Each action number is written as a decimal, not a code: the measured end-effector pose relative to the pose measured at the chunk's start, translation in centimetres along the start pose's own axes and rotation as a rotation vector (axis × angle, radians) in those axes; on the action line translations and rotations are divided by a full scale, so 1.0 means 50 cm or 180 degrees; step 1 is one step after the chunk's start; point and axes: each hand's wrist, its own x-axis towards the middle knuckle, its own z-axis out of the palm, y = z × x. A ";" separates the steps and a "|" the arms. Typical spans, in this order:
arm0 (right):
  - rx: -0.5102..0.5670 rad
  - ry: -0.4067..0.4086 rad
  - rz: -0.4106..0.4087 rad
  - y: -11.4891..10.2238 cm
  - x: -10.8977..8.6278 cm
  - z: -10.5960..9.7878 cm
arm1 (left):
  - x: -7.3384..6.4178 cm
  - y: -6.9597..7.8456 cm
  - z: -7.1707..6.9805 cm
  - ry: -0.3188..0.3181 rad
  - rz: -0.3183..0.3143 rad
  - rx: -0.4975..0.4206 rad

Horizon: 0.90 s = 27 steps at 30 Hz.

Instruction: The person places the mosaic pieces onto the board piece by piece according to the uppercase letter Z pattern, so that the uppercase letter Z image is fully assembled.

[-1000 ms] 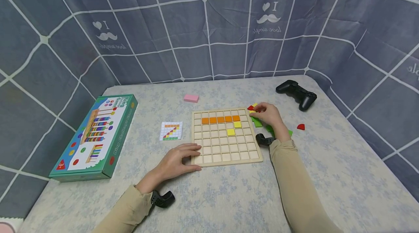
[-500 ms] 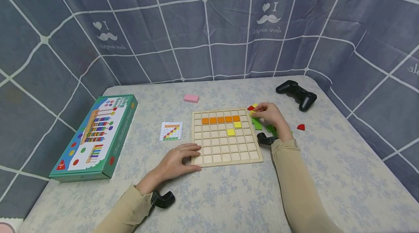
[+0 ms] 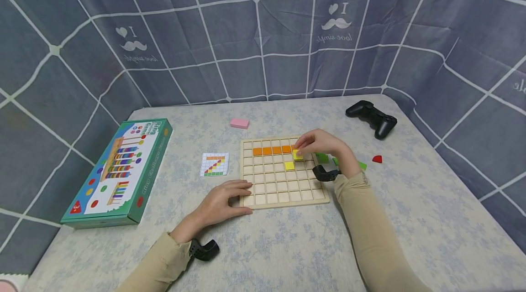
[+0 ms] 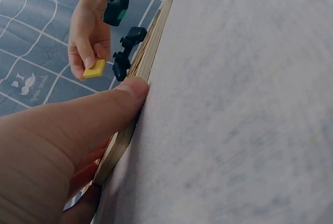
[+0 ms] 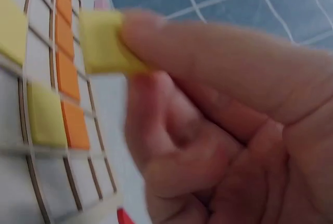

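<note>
The right hand (image 3: 318, 142) pinches a yellow tile (image 5: 101, 41) between thumb and finger at one edge, most of its face left bare, and holds it raised above the gridded board (image 3: 287, 205), at about one o'clock from the board's middle. Two more yellow tiles (image 5: 47, 114) sit in cells there, one beside the end of the row of orange tiles (image 3: 267, 150). The left hand (image 3: 225, 198) grasps the board's corner at eight o'clock, thumb against the near edge and fingers at the side rim. Green tiles (image 3: 322, 158) lie just outside the rim toward half past two, partly hidden by the arm, and a patterned card (image 3: 214, 164) rests at nine o'clock. The held tile looks thin, stiff and light, unlikely to break; its smooth faces may let it slip or twist under a lopsided pinch. A light hold on opposite edges, well above the underside, would probably suit it best, since fingertips wrapped beneath would catch on the raised cell dividers. The board seems rigid and flat, easily steadied by its rim.
</note>
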 end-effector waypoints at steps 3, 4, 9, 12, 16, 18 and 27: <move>0.0055 -0.0334 -0.0152 -0.012 0.006 0.013 | -0.001 0.000 0.001 0.0041 0.0044 0.0003; 0.0073 -0.0414 -0.0153 -0.015 0.009 0.018 | -0.001 0.000 0.001 0.0052 0.0058 0.0009; -0.0034 -0.0665 -0.0080 -0.024 0.026 0.049 | -0.001 0.000 0.001 0.0031 0.0024 0.0006; -0.0117 -0.0753 -0.0041 -0.026 0.035 0.067 | 0.000 0.001 0.000 -0.0015 -0.0039 -0.0002; -0.0280 -0.0790 0.0020 -0.031 0.043 0.084 | 0.002 0.001 0.000 -0.0051 -0.0090 -0.0003; -0.0411 -0.0762 0.0039 -0.032 0.045 0.090 | 0.001 0.002 0.000 -0.0048 -0.0096 -0.0004; -0.0731 -0.0582 -0.0035 -0.029 0.049 0.098 | 0.001 0.001 0.001 -0.0034 -0.0090 -0.0011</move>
